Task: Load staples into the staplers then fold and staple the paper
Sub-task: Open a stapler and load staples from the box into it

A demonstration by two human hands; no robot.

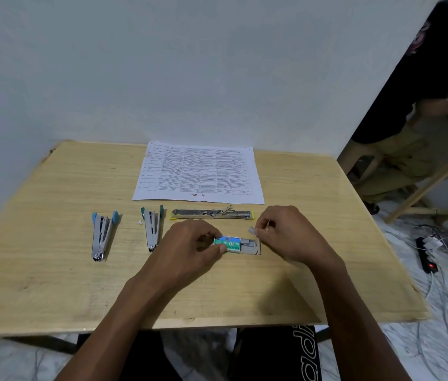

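Head view: left hand (190, 243) pinches staple box (228, 244); right hand (286, 232) just beside, perhaps pinching staples.

Both forearms are bare, with no sleeves, watch or rings in sight. Black shorts (286, 353) carry large white outlined lettering.

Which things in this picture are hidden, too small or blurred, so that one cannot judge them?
All in the head view:
- Printed white paper sheet: text too small to read.
- Green staple box: its left end is covered by the left hand.
- Small pale piece at the right hand fingertips: too small to identify.
- Three opened staplers, blue-tipped, teal-tipped, yellow-ended: staples inside not discernible.
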